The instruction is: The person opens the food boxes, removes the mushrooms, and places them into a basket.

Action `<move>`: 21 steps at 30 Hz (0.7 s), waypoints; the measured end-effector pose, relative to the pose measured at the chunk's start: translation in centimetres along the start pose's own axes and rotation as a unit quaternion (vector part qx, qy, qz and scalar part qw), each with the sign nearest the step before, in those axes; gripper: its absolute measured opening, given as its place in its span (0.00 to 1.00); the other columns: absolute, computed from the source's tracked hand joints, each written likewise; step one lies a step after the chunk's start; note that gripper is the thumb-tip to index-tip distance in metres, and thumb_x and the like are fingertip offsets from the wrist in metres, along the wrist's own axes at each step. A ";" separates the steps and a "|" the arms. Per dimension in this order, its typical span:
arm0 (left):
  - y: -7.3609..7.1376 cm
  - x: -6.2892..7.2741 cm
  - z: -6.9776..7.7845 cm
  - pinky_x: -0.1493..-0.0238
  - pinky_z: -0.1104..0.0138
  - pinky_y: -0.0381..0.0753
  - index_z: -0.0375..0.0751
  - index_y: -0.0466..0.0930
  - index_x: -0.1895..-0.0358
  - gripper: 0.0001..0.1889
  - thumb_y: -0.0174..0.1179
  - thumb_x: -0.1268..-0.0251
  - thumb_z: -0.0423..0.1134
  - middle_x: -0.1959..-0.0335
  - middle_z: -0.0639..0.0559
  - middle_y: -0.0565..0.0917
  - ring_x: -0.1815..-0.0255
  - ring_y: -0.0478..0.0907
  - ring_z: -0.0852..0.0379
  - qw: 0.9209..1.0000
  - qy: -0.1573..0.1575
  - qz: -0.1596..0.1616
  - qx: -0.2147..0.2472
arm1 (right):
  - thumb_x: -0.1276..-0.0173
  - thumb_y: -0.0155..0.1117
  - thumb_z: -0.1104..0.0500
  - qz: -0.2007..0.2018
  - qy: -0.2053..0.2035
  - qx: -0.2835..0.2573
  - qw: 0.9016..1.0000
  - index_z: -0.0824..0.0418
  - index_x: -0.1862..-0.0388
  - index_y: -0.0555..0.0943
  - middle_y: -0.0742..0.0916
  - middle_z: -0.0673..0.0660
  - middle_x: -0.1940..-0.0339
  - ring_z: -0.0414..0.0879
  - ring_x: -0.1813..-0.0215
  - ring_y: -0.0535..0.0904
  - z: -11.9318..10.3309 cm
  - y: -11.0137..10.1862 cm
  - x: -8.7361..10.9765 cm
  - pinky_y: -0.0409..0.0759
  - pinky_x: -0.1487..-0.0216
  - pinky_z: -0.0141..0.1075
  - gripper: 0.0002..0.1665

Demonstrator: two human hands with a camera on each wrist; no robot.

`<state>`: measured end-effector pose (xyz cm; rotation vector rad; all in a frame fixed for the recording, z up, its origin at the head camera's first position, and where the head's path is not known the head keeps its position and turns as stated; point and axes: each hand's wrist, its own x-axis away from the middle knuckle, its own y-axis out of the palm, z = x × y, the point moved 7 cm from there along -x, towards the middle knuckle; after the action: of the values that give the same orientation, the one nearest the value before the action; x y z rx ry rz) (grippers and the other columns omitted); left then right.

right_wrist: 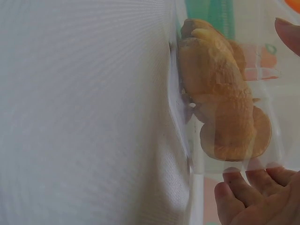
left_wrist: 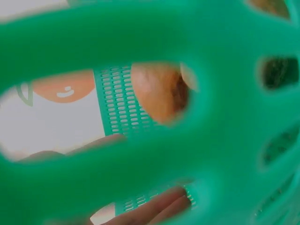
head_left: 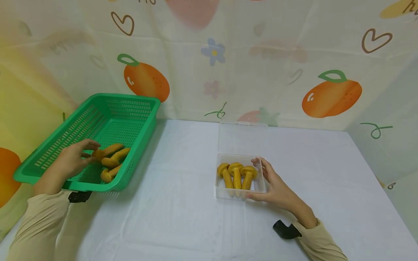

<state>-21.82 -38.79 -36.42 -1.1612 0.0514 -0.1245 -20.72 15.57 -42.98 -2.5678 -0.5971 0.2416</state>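
Inside the green plastic basket (head_left: 125,122) at the left, my left hand (head_left: 72,157) reaches over the near rim. Its fingertips are right beside the three brown mushrooms (head_left: 113,149), with finger and thumb apart. In the left wrist view a mushroom (left_wrist: 157,91) shows through the basket's slots, away from the loosely straight fingers (left_wrist: 157,206). My right hand (head_left: 277,188) grips the right end of a clear plastic box (head_left: 223,194), thumb at the near wall and fingers at the far side. Three yellow-brown mushrooms (head_left: 236,174) lie side by side in it, caps away from me.
The box's clear lid (head_left: 243,137) stands raised behind it, hinged open. A white cloth (head_left: 169,217) covers the table. Behind it hangs a curtain (head_left: 258,72) printed with fruit and hearts. Black wrist straps (head_left: 286,230) show by the sleeves.
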 end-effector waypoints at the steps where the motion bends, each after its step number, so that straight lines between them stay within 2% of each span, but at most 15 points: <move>1: 0.0 0.0 0.0 0.60 0.45 0.84 0.22 0.67 0.39 0.21 0.58 0.35 0.23 0.44 0.19 0.73 0.51 0.76 0.21 1.000 0.003 -0.002 0.002 | 0.48 0.81 0.54 0.000 0.000 0.001 1.000 0.61 0.21 0.46 0.63 0.61 0.22 0.60 0.20 0.54 0.0 0.0 0.0 0.52 0.23 0.61 0.66; 6: 0.0 0.1 0.3 0.59 0.43 0.83 0.24 0.68 0.39 0.22 0.59 0.35 0.24 0.44 0.20 0.74 0.50 0.76 0.20 1.000 0.010 0.005 0.004 | 0.47 0.80 0.54 -0.002 -0.002 0.001 1.000 0.61 0.21 0.46 0.62 0.62 0.22 0.61 0.20 0.53 0.1 0.1 0.0 0.51 0.24 0.62 0.66; 12: -0.3 0.5 1.3 0.60 0.42 0.83 0.27 0.71 0.40 0.20 0.60 0.34 0.24 0.45 0.22 0.76 0.49 0.76 0.21 0.998 0.028 0.051 0.024 | 0.48 0.81 0.55 0.000 -0.001 -0.002 1.000 0.61 0.21 0.46 0.62 0.61 0.22 0.60 0.19 0.53 0.0 0.0 0.0 0.51 0.23 0.61 0.66; 18: -0.9 1.3 3.3 0.58 0.41 0.80 0.30 0.73 0.41 0.20 0.61 0.37 0.23 0.46 0.26 0.80 0.51 0.78 0.24 0.992 0.057 0.110 0.010 | 0.47 0.81 0.54 -0.002 0.000 -0.002 1.000 0.61 0.21 0.46 0.62 0.61 0.22 0.60 0.19 0.53 0.1 0.0 0.0 0.52 0.23 0.61 0.66; 20: -1.0 1.5 4.2 0.60 0.53 0.84 0.32 0.75 0.42 0.22 0.63 0.40 0.21 0.47 0.28 0.81 0.53 0.80 0.28 0.988 0.073 0.133 0.000 | 0.47 0.81 0.54 -0.003 -0.001 -0.002 1.000 0.61 0.21 0.46 0.62 0.61 0.22 0.61 0.19 0.53 0.1 0.0 0.0 0.52 0.24 0.61 0.66; 21: -1.1 1.6 4.5 0.61 0.60 0.83 0.32 0.75 0.43 0.22 0.64 0.42 0.21 0.48 0.30 0.82 0.55 0.83 0.38 0.987 0.080 0.142 -0.004 | 0.47 0.81 0.54 -0.003 -0.001 -0.003 1.000 0.61 0.21 0.46 0.62 0.61 0.22 0.60 0.19 0.53 0.1 0.0 0.0 0.52 0.23 0.61 0.66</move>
<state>-19.80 -35.26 -33.60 -1.1386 0.3583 0.0367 -20.76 15.61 -43.08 -2.5707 -0.6071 0.2395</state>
